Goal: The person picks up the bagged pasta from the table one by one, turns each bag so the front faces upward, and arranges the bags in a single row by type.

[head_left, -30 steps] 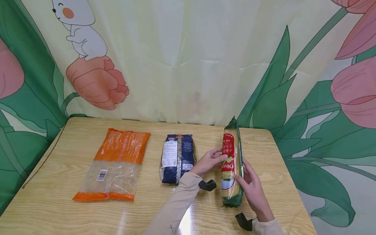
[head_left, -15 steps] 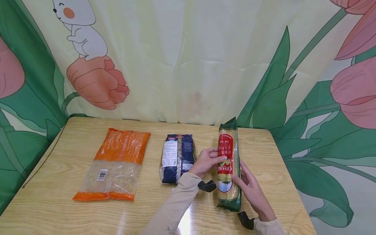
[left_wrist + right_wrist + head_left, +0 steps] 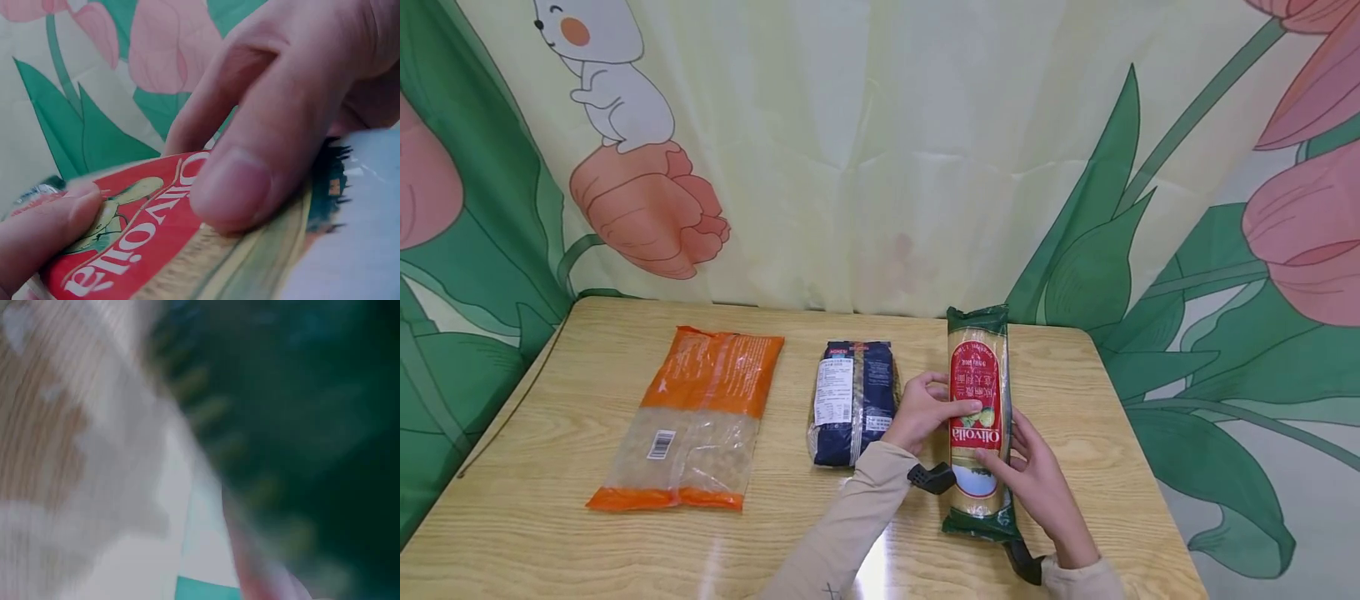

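Note:
Both hands hold a pack of spaghetti (image 3: 976,442) with green ends and a red label, at the right of the table. My left hand (image 3: 922,411) grips its left side, the thumb lying across the label. From the right, my right hand (image 3: 1036,471) grips it lower down, thumb on the front and fingers partly hidden behind. In the left wrist view the right thumb (image 3: 234,190) presses the red label close to the lettering. A blurred dark green end of the pack (image 3: 300,400) fills much of the right wrist view.
A navy bag of pasta (image 3: 854,404) with a white label lies left of the left hand. Further left lies an orange and clear bag (image 3: 692,417). A printed curtain (image 3: 880,167) hangs behind the wooden table (image 3: 797,533). Each wrist carries a black mount (image 3: 931,477).
The spaghetti pack has turned so its label faces more toward the head view, and has shifted slightly left. Its near end now covers part of the right wrist mount. Both hands keep hold.

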### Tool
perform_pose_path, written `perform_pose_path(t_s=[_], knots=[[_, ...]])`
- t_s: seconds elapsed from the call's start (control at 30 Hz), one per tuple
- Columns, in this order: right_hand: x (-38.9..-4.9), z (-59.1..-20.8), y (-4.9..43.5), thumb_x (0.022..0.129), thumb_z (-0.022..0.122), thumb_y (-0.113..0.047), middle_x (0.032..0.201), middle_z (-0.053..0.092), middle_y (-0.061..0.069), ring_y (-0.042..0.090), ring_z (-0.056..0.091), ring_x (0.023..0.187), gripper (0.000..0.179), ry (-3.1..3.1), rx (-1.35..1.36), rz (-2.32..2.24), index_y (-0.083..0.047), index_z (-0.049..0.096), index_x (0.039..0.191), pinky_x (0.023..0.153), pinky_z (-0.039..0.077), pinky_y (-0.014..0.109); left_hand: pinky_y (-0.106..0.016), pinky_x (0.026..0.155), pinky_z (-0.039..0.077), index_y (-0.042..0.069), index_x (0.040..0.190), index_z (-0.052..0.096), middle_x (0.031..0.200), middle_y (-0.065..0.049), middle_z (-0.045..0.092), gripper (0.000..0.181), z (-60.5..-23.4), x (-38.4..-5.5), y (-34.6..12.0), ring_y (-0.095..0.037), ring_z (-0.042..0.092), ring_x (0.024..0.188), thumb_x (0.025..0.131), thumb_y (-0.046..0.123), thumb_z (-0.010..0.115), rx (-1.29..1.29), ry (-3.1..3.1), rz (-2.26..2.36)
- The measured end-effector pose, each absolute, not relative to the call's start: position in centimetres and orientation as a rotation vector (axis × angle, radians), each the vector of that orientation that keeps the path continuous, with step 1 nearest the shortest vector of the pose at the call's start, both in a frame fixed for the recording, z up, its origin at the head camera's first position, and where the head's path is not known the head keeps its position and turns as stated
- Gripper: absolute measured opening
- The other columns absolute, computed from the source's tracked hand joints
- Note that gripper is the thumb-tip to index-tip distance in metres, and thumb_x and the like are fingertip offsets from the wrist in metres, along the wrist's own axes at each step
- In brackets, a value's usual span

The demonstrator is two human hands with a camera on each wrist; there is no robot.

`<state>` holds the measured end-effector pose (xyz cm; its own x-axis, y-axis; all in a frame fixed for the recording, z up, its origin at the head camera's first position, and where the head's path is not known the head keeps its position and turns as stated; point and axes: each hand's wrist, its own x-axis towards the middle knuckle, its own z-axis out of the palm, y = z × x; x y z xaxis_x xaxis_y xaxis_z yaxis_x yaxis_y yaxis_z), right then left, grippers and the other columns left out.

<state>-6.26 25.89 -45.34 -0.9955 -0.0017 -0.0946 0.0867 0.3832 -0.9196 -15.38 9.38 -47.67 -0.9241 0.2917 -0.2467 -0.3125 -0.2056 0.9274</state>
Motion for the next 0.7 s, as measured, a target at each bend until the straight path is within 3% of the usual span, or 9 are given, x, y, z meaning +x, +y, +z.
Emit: perform_pose_path(t_s=[0.33,0.53,0.7], knots=[[-6.3,-45.9,25.6,0.088,0.077,-0.019,0.14,0.055,0.021,0.036,0.063,0.116,0.075,2.569,0.114,-1.74,-0.008,0.036,0.15,0.081,0.06,0.033,-0.029,0.072,0.056,0.004,0.119,0.055,0.098,-0.009,0.068,0.052,-47.2,-15.3,9.2,-0.016,0.065,0.081,0.078,0.015,0.085,0.011,1.771,2.116],[-6.3,-46.0,26.0,0.088,0.077,-0.022,0.139,0.057,0.019,0.021,0.065,0.113,0.074,2.6,0.16,-1.732,-0.009,0.037,0.149,0.084,0.059,0.031,-0.031,0.072,0.059,0.003,0.121,0.064,0.098,-0.009,0.073,0.042,-47.3,-15.4,8.9,-0.015,0.069,0.082,0.085,0.018,0.08,0.131,1.711,2.089],[-6.1,-45.8,26.5,0.089,0.075,-0.021,0.141,0.055,0.018,0.009,0.063,0.11,0.075,2.55,0.189,-1.745,-0.009,0.035,0.152,0.086,0.057,0.026,-0.035,0.079,0.06,0.006,0.126,0.066,0.104,-0.01,0.07,0.038,-47.5,-15.7,8.4,-0.017,0.069,0.086,0.091,0.021,0.073,0.226,1.665,2.059]])
